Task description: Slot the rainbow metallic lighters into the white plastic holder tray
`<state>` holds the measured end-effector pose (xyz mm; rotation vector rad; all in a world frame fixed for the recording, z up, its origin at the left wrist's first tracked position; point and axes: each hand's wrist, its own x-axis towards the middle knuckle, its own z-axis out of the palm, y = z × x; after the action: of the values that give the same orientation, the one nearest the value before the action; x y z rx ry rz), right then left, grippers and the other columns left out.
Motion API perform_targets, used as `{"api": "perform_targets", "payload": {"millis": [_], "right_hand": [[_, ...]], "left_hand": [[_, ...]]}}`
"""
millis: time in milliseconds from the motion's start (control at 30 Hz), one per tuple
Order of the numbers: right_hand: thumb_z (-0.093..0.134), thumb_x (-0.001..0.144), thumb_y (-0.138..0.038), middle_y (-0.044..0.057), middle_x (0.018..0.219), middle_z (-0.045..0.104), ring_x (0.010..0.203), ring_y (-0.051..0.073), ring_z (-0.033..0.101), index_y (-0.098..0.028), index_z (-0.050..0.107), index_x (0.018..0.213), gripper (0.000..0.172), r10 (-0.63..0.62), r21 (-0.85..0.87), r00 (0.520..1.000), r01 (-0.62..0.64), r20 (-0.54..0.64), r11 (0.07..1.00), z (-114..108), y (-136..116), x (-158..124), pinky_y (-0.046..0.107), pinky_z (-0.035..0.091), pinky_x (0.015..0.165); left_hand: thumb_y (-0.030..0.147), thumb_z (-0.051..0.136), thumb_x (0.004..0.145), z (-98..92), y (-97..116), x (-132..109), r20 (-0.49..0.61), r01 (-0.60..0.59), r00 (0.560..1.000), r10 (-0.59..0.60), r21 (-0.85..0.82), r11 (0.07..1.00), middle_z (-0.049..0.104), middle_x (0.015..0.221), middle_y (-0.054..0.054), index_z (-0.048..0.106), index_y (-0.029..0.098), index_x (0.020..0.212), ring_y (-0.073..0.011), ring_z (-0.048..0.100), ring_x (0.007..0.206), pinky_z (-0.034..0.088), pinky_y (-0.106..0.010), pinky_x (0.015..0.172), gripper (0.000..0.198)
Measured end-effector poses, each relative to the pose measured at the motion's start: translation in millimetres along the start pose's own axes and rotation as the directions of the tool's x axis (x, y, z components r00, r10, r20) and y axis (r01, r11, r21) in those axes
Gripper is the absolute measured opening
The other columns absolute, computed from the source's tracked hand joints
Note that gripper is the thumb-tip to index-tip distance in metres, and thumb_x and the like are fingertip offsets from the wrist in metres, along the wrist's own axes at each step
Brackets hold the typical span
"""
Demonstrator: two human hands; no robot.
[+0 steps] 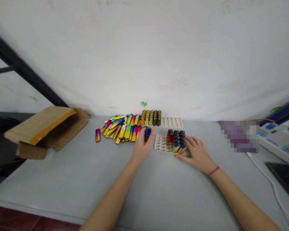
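My left hand (144, 139) is closed round a dark blue lighter (147, 133), just left of the nearer white tray (161, 144). That tray has rows of round pockets, and several lighters (177, 141) with dark tops stand upright in its right half. My right hand (195, 150) grips the tray's right end, its thumb at the near corner and its fingers along the side. To the left of my left hand lies a loose heap of shiny rainbow-coloured pieces (125, 131), shaped like lighter bodies.
Behind the near tray stands a block of upright gold-topped pieces (150, 118), beside a second white tray (172, 122). An open cardboard box (50, 128) lies at the left. On the right are a power strip (279, 141), a white cable (267, 176) and a dark phone-like slab (284, 176).
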<state>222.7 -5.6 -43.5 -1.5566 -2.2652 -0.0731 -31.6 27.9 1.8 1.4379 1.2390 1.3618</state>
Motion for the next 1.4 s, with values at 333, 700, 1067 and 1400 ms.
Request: {"api": "perform_targets", "payload": {"millis": [333,700,1067,1400], "right_hand": [[0.057,0.084,-0.067,0.016,0.131,0.061,0.118,0.035,0.050,-0.016,0.056,0.133,0.071,0.002,0.001,1.000,-0.002,-0.006,1.000,0,-1,0,0.050,0.042,0.097],[0.057,0.083,-0.067,0.016,0.131,0.061,0.117,0.035,0.050,-0.017,0.057,0.133,0.071,0.010,0.014,1.000,-0.010,-0.002,1.000,-1,-2,1,0.051,0.041,0.098],[0.055,0.084,-0.069,0.016,0.132,0.060,0.118,0.036,0.049,-0.016,0.056,0.133,0.072,0.018,0.021,1.000,-0.018,0.003,1.000,0,-1,0,0.051,0.040,0.099],[0.054,0.084,-0.070,0.017,0.132,0.060,0.119,0.035,0.049,-0.015,0.057,0.132,0.073,0.019,0.018,1.000,-0.019,0.017,1.000,-2,-1,0,0.050,0.040,0.099]], "left_hand": [[0.066,0.056,0.084,16.4,2,-9,0.195,0.108,0.979,-0.057,-0.260,0.960,0.056,0.076,0.002,0.051,0.020,0.106,-0.0072,0.049,0.051,0.041,-0.023,0.051,0.051],[0.069,0.064,0.072,14.7,10,-5,0.317,0.450,0.891,-0.325,-0.521,0.725,0.043,0.053,0.008,0.055,0.017,0.084,-0.0052,0.034,0.040,0.030,-0.020,0.043,0.054],[0.060,0.044,0.081,12.9,11,-2,0.182,0.524,0.847,-0.500,-0.449,0.724,0.020,0.039,0.009,0.035,0.020,0.049,-0.0037,0.016,0.033,0.014,-0.017,0.035,0.052],[0.053,0.043,0.082,12.5,6,0,0.013,0.430,0.879,-0.477,-0.453,0.781,0.025,0.042,0.008,0.034,0.021,0.053,-0.0051,0.017,0.034,0.014,-0.018,0.035,0.044]]}}
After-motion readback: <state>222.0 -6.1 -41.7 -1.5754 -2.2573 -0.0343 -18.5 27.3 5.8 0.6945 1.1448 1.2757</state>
